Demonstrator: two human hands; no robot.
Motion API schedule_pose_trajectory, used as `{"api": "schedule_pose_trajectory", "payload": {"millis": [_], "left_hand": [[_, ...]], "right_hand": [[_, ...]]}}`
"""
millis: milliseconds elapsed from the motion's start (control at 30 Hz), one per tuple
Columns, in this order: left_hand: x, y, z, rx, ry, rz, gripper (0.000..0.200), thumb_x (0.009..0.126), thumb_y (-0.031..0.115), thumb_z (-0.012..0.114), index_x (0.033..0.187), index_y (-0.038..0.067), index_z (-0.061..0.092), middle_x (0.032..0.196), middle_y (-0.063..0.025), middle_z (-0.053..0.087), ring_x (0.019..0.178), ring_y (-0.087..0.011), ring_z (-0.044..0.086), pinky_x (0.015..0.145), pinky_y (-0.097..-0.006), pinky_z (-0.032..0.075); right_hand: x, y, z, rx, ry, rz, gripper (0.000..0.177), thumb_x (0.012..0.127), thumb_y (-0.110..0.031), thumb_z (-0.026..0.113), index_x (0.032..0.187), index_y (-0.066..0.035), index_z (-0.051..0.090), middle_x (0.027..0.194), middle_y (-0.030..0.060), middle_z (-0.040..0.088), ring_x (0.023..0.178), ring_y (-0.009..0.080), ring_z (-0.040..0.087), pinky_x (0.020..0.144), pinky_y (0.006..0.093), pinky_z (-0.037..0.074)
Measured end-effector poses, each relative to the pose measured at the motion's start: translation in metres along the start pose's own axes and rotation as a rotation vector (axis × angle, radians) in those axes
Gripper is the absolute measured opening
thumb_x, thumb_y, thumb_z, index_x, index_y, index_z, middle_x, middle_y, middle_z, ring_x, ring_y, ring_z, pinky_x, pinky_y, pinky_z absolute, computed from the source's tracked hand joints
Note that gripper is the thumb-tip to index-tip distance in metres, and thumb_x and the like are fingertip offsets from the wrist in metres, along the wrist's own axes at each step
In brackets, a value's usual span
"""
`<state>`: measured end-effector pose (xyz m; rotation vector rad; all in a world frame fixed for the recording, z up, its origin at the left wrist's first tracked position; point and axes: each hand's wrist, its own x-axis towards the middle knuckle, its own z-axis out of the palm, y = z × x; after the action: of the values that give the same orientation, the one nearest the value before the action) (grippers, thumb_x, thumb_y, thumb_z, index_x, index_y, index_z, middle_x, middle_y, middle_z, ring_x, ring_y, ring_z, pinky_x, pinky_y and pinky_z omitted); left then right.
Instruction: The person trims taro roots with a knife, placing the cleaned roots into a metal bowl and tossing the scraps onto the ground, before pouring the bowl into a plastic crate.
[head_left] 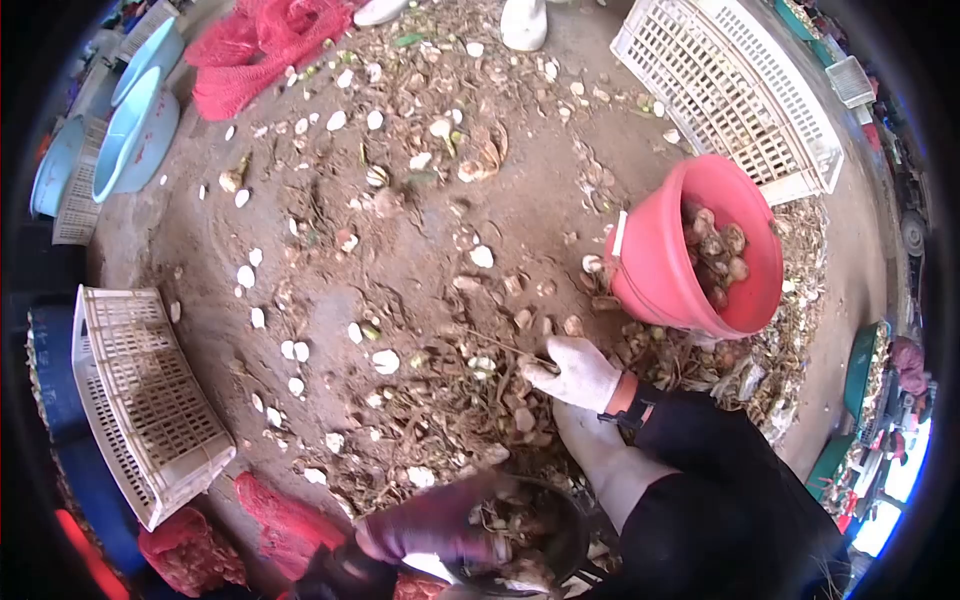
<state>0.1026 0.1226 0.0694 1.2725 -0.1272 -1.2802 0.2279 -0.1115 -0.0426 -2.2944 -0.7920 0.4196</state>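
Observation:
My right hand (pixel 580 372), in a white glove with a dark watch at the wrist, has its fingers closed on the end of a thin dry stalk (pixel 490 341). Whether a bulb hangs on that end is hard to see. My left hand (pixel 430 522), in a maroon glove, is smeared by motion at the bottom, so its fingers cannot be read. It is at the left rim of a dark round tub (pixel 583 540) holding brownish bulbs and scraps. Beyond my right hand, a tilted pink bucket (pixel 645 262) contains several brown bulbs (pixel 712 245).
Stalks, husks and white pieces (pixel 385 361) litter the floor. A white crate (pixel 150 390) stands at left, another crate (pixel 735 90) at upper right. Red mesh sacks (pixel 265 50) lie at the top and lower left. Light-blue basins (pixel 140 140) stand at upper left.

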Motion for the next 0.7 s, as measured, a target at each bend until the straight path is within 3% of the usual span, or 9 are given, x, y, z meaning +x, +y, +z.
{"api": "schedule_pose_trajectory", "payload": {"millis": [33,100,167,300,367,400,500,633,700], "left_hand": [[0.0,0.01,-0.017,0.004,0.187,-0.138,0.086,0.075,0.045,0.073,0.138,0.001,0.036,0.142,-0.0231,0.036,0.134,-0.0339,0.033,0.11,-0.0413,0.03],[0.02,0.029,-0.065,0.265,0.611,-0.188,0.076,0.078,0.032,0.071,0.137,0.0,0.036,0.136,-0.0256,0.043,0.129,-0.0357,0.041,0.107,-0.0401,0.035],[0.037,0.024,-0.13,0.688,0.931,0.019,0.061,0.079,0.023,0.067,0.13,0.0,0.043,0.125,-0.0249,0.052,0.115,-0.0377,0.053,0.099,-0.0395,0.044],[0.077,0.051,-0.236,0.912,1.269,-0.102,0.057,0.077,0.013,0.063,0.13,0.005,0.044,0.121,-0.0238,0.054,0.111,-0.0395,0.054,0.098,-0.0398,0.045],[0.095,0.044,-0.277,0.863,1.266,-0.174,0.059,0.075,0.009,0.062,0.131,0.006,0.043,0.122,-0.0239,0.053,0.11,-0.041,0.054,0.095,-0.0408,0.046],[0.104,0.026,-0.295,0.908,1.293,-0.071,0.06,0.075,0.012,0.061,0.132,0.008,0.043,0.121,-0.0234,0.053,0.107,-0.0413,0.055,0.09,-0.0441,0.047],[0.119,0.018,-0.293,1.092,1.357,-0.214,0.054,0.076,0.018,0.061,0.127,0.009,0.047,0.116,-0.0226,0.055,0.105,-0.0402,0.056,0.087,-0.046,0.048],[0.112,0.01,-0.277,1.058,1.254,-0.439,0.04,0.075,0.023,0.062,0.112,0.01,0.056,0.109,-0.0214,0.057,0.1,-0.0378,0.059,0.082,-0.0452,0.05],[0.103,0.005,-0.256,1.216,1.341,-0.373,0.033,0.075,0.025,0.062,0.105,0.01,0.058,0.106,-0.0199,0.059,0.089,-0.0357,0.062,0.083,-0.0435,0.048]], "right_hand": [[0.003,0.001,0.004,0.027,-0.007,0.027,0.046,0.082,-0.04,0.066,0.069,-0.001,0.046,0.062,0.0217,0.049,0.058,0.0416,0.051,0.054,0.0468,0.039],[0.008,0.003,0.002,0.048,0.005,0.012,0.047,0.082,-0.041,0.066,0.068,-0.001,0.046,0.061,0.022,0.048,0.058,0.0416,0.051,0.053,0.0466,0.039],[0.01,-0.006,-0.016,0.141,-0.032,0.038,0.047,0.082,-0.04,0.066,0.068,0.0,0.046,0.061,0.022,0.048,0.058,0.0418,0.051,0.054,0.0474,0.039],[0.005,0.02,-0.028,0.114,-0.061,0.115,0.043,0.083,-0.038,0.066,0.074,0.002,0.052,0.067,0.0221,0.052,0.065,0.0411,0.054,0.058,0.0462,0.042],[0.002,0.03,-0.034,0.069,-0.055,0.132,0.042,0.083,-0.038,0.065,0.078,0.002,0.055,0.072,0.0224,0.054,0.069,0.0408,0.056,0.062,0.0455,0.044],[0.004,0.031,-0.038,0.086,-0.059,0.16,0.04,0.083,-0.037,0.065,0.079,0.001,0.055,0.072,0.0224,0.055,0.07,0.0407,0.056,0.062,0.0454,0.044],[0.003,0.042,-0.036,0.063,-0.097,0.226,0.038,0.082,-0.036,0.065,0.081,0.001,0.057,0.073,0.0224,0.056,0.071,0.0405,0.057,0.064,0.0454,0.045],[0.006,0.035,-0.033,0.078,-0.103,0.211,0.04,0.081,-0.037,0.066,0.08,0.002,0.056,0.072,0.0228,0.056,0.07,0.0411,0.056,0.063,0.0449,0.044],[0.012,0.022,-0.03,0.099,-0.114,0.195,0.042,0.081,-0.038,0.066,0.079,0.002,0.055,0.072,0.023,0.055,0.069,0.0415,0.055,0.062,0.0447,0.044]]}}
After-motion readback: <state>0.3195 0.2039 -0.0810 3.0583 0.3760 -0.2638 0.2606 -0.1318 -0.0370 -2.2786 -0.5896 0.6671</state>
